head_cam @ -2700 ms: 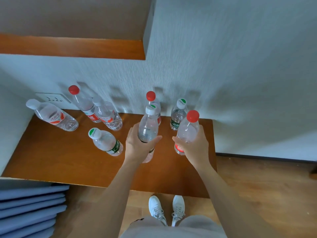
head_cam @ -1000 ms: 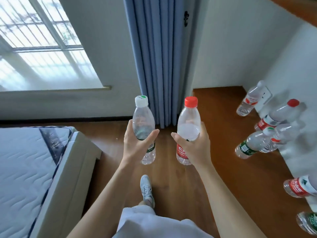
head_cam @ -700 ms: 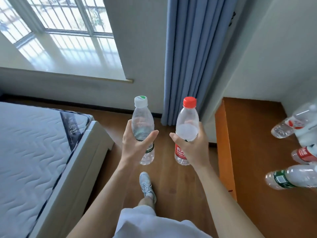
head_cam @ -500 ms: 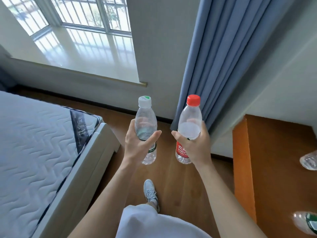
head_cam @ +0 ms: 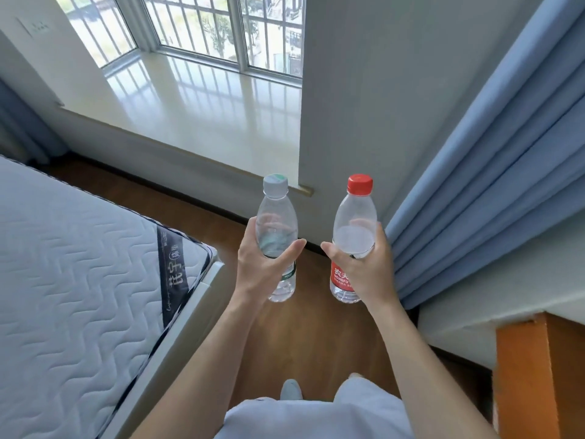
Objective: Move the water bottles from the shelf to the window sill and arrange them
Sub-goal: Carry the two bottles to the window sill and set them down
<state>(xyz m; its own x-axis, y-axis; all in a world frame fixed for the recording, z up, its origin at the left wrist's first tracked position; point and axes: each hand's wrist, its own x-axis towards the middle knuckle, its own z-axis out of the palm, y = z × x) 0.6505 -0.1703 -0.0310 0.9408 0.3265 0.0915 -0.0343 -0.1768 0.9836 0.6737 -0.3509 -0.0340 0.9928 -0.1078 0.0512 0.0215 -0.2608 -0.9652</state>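
Note:
My left hand point(head_cam: 262, 267) grips a clear water bottle with a white cap and green label point(head_cam: 277, 229), held upright above the floor. Beside it my right hand point(head_cam: 364, 270) grips a clear bottle with a red cap and red label point(head_cam: 354, 226), also upright. The two bottles are a hand's width apart. The glossy cream window sill point(head_cam: 202, 115) lies ahead and to the left, below a barred window, and carries no bottles. A corner of the orange wooden shelf point(head_cam: 541, 375) shows at the lower right; the bottles left on it are out of view.
A quilted mattress on a white bed frame point(head_cam: 79, 280) fills the left side. Blue curtains point(head_cam: 493, 172) hang on the right next to a white wall pillar point(head_cam: 364, 90). Wooden floor point(head_cam: 304, 337) runs between bed and wall. My shoe shows below.
The two bottles were lifted off the shelf and carried as the view turned left. The shelf and its other bottles slid out of sight; the window sill is now closer and ahead.

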